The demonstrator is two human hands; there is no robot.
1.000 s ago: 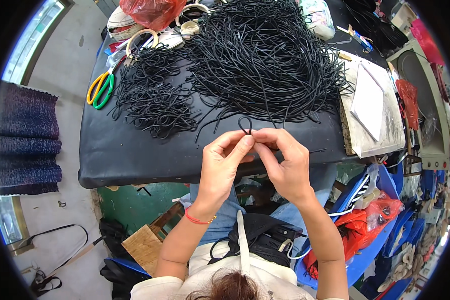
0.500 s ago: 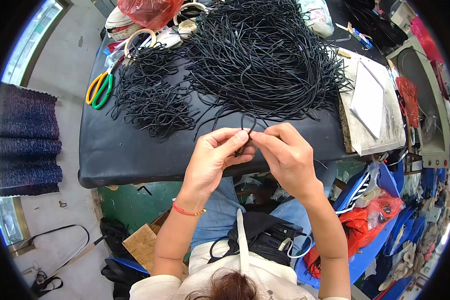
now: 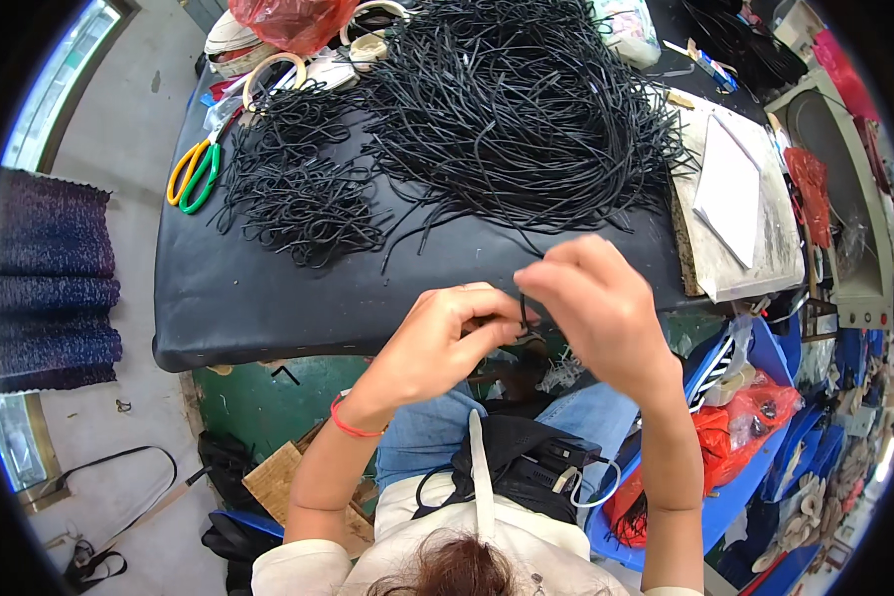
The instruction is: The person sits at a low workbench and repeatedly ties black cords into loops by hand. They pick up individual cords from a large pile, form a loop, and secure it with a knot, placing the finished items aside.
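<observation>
Between my two hands runs a short stretch of thin black cord point(image 3: 523, 310). My left hand point(image 3: 445, 333) pinches it between thumb and fingers, just past the table's front edge. Slightly higher and to the right, my right hand point(image 3: 601, 308) is closed at the cord's upper part; it is a little blurred and its fingertips are partly hidden. Beyond my hands a large heap of black cords point(image 3: 526, 119) covers the middle of the black padded table point(image 3: 258, 308). To its left lies a smaller pile of looped, tangled black cords point(image 3: 303, 194).
Scissors point(image 3: 197, 174) with yellow and green handles lie at the table's left edge. Tape rolls point(image 3: 273, 81) and a red plastic bag point(image 3: 293, 22) sit behind. A pale board point(image 3: 740, 209) with white paper lies at right. Below it stands a blue bin point(image 3: 730, 507) holding red bags.
My hands have come lower, toward the table's front edge, and moved right. My right hand has lifted away from the left, and the small cord loop above my fingers no longer shows.
</observation>
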